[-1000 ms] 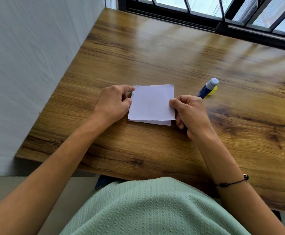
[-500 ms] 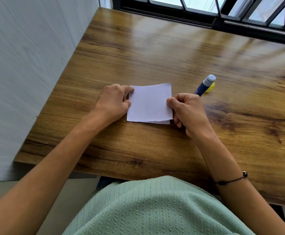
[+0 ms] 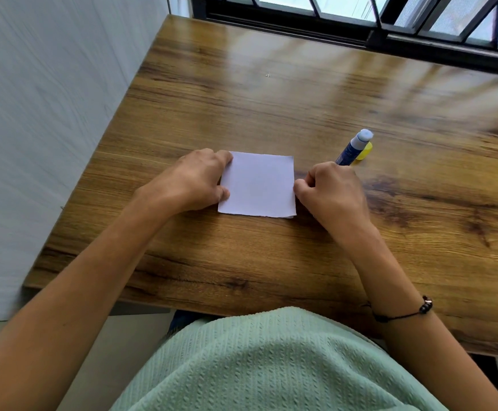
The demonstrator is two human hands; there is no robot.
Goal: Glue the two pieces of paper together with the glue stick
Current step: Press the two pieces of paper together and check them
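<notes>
A white square of paper lies flat on the wooden table, covering a second sheet of which only a thin sliver shows at the bottom right corner. My left hand is curled at the paper's left edge, with thumb and forefinger on that edge. My right hand touches the right edge with its fingertips while gripping a blue glue stick. The stick's uncapped white tip points away from me. Its yellow cap lies on the table just behind the stick.
A white wall runs along the table's left edge. A black window frame borders the far edge. The near table edge is close to my green-shirted body. A dark bracelet is on my right wrist.
The top sheet has slid into line over the lower one, so less of the lower sheet shows. My right thumb has moved from on top of the paper to its right edge.
</notes>
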